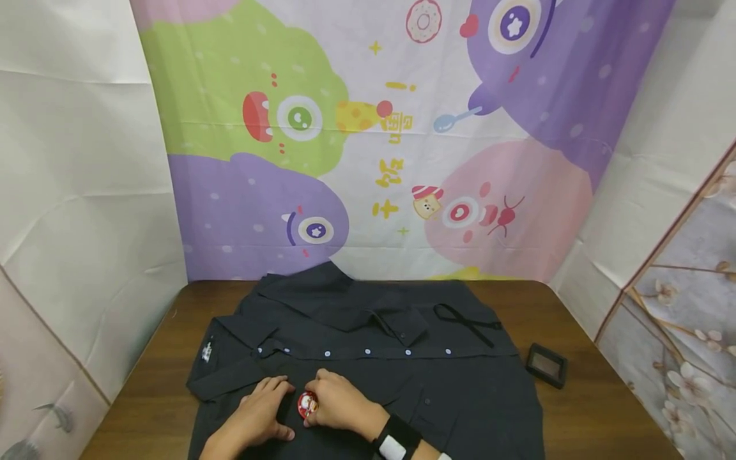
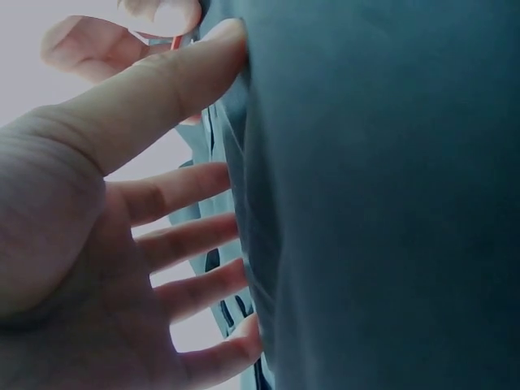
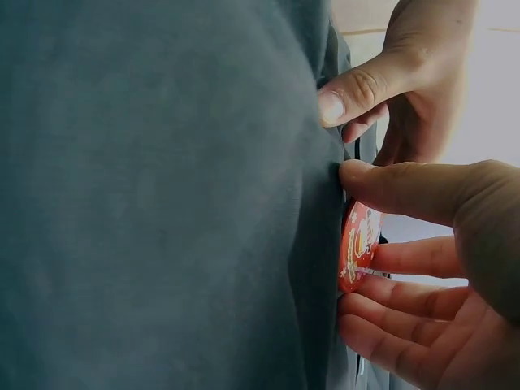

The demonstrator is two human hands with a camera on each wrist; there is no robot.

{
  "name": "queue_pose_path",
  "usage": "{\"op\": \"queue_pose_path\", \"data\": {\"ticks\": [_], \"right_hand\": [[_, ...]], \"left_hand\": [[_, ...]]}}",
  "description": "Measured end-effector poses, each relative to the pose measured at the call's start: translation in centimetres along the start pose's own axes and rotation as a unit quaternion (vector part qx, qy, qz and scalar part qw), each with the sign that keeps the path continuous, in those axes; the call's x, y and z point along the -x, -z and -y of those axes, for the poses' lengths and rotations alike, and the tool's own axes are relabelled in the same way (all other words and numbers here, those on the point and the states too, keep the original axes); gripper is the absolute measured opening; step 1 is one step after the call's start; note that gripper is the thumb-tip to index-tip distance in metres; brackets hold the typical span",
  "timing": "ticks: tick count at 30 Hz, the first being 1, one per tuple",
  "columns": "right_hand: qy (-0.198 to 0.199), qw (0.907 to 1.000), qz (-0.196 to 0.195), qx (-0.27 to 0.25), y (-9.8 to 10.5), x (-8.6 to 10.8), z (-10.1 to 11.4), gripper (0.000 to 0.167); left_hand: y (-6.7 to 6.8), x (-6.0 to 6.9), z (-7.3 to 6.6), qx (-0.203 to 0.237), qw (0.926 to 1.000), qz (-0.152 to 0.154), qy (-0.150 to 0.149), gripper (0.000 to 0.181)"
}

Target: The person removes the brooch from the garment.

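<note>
A dark button-up shirt [image 1: 471, 390] lies spread on the brown table, its collar to the left and a row of pale buttons running across it. On the cloth is a round red badge [image 1: 307, 404] with a cartoon picture. My right hand [image 1: 344, 404] pinches this badge [image 3: 359, 244] by its edge, thumb on one side and fingers on the other. Just left of it, my left hand [image 1: 260, 410] rests on the shirt with fingers spread; in the left wrist view its fingertips touch the fabric. The badge's back is hidden.
A small dark frame-like box [image 1: 546, 365] sits on the table [image 1: 598, 415] to the right of the shirt. A thin black strap [image 1: 466, 321] lies across the shirt's upper right. Behind the table hangs a cartoon-printed cloth [image 1: 368, 243].
</note>
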State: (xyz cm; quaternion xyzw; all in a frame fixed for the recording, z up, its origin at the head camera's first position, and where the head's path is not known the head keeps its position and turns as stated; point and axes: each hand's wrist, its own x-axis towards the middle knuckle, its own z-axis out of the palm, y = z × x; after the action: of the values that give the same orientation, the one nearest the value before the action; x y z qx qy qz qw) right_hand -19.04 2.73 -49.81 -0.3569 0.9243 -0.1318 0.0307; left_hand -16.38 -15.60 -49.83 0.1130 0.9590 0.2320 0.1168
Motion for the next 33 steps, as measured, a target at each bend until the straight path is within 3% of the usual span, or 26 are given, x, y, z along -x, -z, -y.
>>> {"op": "queue_pose_path", "data": {"ticks": [14,26,33], "right_hand": [[-0.005,0.9998,-0.012,-0.015,-0.72,0.11,-0.32,0.052],[0.0,0.9992,-0.04,-0.008,-0.95,0.46,-0.32,0.049],[0.002,0.999,-0.042,-0.016,-0.95,0.5,-0.38,0.047]], "left_hand": [[0.08,0.14,-0.22,-0.003,0.9999,-0.01,-0.001,0.065],[-0.44,0.32,-0.3,0.028,0.996,-0.064,-0.056,0.048],[-0.37,0.23,-0.61,0.029,0.9952,-0.064,-0.068,0.045]]}}
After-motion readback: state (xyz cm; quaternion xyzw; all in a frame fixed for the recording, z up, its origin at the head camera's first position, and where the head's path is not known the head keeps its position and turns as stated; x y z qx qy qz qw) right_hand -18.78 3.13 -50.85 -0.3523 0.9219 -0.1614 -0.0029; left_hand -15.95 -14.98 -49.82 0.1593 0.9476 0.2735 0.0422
